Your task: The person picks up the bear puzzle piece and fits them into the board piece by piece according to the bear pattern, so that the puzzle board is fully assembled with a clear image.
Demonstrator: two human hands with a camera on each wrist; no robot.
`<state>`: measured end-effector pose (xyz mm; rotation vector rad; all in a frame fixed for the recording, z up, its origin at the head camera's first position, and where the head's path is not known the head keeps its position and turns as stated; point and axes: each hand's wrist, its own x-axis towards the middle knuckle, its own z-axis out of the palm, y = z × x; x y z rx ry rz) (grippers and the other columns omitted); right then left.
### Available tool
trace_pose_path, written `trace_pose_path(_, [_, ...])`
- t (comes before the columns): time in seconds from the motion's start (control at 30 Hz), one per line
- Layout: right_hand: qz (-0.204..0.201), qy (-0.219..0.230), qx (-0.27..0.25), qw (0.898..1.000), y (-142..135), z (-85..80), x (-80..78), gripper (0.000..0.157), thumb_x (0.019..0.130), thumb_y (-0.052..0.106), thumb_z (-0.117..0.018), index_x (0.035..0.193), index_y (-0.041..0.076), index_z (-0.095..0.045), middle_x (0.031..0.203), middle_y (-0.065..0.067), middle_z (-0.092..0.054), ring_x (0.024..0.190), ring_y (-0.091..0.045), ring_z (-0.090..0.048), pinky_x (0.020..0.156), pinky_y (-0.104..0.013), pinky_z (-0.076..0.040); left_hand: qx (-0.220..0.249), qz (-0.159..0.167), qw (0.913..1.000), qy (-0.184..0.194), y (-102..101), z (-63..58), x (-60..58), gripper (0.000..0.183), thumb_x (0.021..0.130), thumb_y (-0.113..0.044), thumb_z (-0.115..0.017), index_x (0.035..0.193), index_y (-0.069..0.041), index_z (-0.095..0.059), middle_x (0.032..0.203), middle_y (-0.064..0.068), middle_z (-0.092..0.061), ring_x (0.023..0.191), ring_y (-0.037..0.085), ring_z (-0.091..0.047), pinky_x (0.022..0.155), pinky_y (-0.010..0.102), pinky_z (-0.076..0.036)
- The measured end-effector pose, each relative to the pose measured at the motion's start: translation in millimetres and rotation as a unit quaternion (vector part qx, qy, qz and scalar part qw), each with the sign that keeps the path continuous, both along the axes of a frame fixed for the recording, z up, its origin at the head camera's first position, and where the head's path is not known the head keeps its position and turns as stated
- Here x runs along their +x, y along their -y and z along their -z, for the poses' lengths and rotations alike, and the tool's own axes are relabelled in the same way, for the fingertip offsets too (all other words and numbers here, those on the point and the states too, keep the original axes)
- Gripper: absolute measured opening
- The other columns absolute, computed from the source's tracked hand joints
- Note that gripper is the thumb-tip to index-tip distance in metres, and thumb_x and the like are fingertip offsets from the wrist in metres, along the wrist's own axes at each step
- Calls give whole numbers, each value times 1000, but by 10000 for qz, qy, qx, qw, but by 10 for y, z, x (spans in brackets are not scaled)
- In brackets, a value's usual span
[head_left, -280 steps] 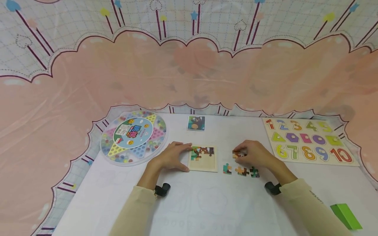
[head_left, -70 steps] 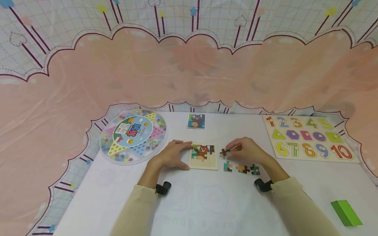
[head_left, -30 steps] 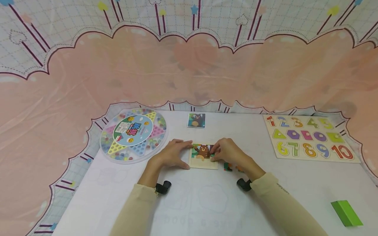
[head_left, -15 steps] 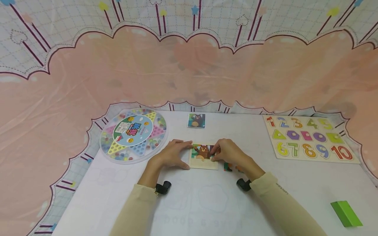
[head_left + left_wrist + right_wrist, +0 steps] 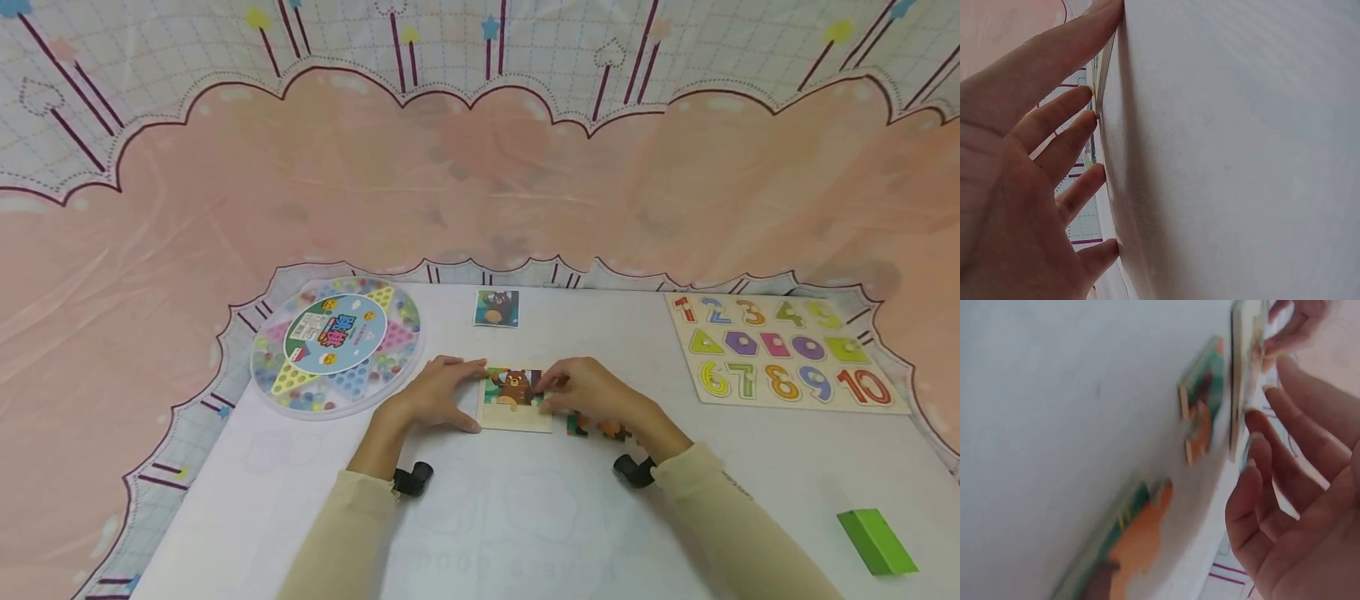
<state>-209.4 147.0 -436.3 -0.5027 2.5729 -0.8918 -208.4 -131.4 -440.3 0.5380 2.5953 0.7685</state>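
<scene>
In the head view a small square wooden puzzle tray [image 5: 516, 420] lies mid-table. Bear-picture pieces [image 5: 514, 387] fill its upper part, while bare wood shows along the bottom. At its left side my left hand [image 5: 433, 397] touches the frame, forefinger by the upper corner and thumb by the lower. My right hand [image 5: 592, 390] hovers at the right edge, fingertips near the tray; nothing shows between thumb and fingers in the right wrist view. Loose jigsaw pieces, a green one [image 5: 1204, 381] and an orange-green one [image 5: 1138, 540], lie beside the tray, partly covered by my right hand in the head view.
A bear picture card [image 5: 497, 308] lies behind the tray. To the left sits a round Chinese checkers set [image 5: 393, 367], to the right a wooden number board [image 5: 783, 350]. A green block [image 5: 877, 542] stands near the front right.
My right hand carried a jigsaw piece from beside the tray into its right side, let go, and has drawn back slightly right. Earlier, a bear-face piece went in. The left hand stays put.
</scene>
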Motion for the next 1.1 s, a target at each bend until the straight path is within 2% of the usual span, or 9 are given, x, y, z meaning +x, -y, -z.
trace_pose_path(0.17, [32, 51, -125, 9999, -119, -21, 41, 28, 90, 26, -78, 117, 16, -73, 123, -3, -72, 112, -22, -63, 101, -45, -55, 44, -7, 10000, -8, -7, 10, 1, 85, 70, -28, -94, 146, -24, -57, 161, 0, -45, 152, 34, -31, 124, 58, -31])
trace_pose_path(0.43, [233, 55, -163, 9996, -335, -10, 148, 35, 88, 25, -81, 120, 16, -72, 125, -3, -68, 117, -23, -59, 100, -44, -56, 117, -9, 9999, -59, -9, 29, 29, 84, 69, -27, -94, 144, -22, -59, 160, -4, -47, 151, 32, -33, 124, 58, -31])
trace_pose_path(0.6, [259, -82, -233, 9994, -468, -22, 188, 42, 84, 27, -84, 122, 14, -69, 126, -4, -68, 122, -27, -58, 106, -50, -52, 73, -3, 9999, -118, -16, 10, 16, 84, 69, -27, -94, 145, -22, -58, 160, -3, -48, 151, 33, -34, 123, 59, -31])
trace_pose_path(0.73, [321, -65, -228, 9992, -544, -12, 240, 46, 83, 30, -85, 122, 13, -68, 128, -6, -68, 127, -31, -57, 110, -54, -49, 98, 6, 9999, -120, -22, 39, 24, 83, 69, -27, -94, 144, -21, -59, 160, -3, -47, 151, 34, -34, 123, 59, -31])
trace_pose_path(1.1, [152, -203, -335, 9991, -619, 81, 254, 44, 81, 26, -87, 118, 12, -68, 125, -5, -69, 124, -30, -58, 113, -57, -45, 128, 58, 9998, -162, 0, 33, 13, 83, 70, -27, -93, 145, -21, -58, 161, -3, -46, 152, 34, -33, 124, 60, -30])
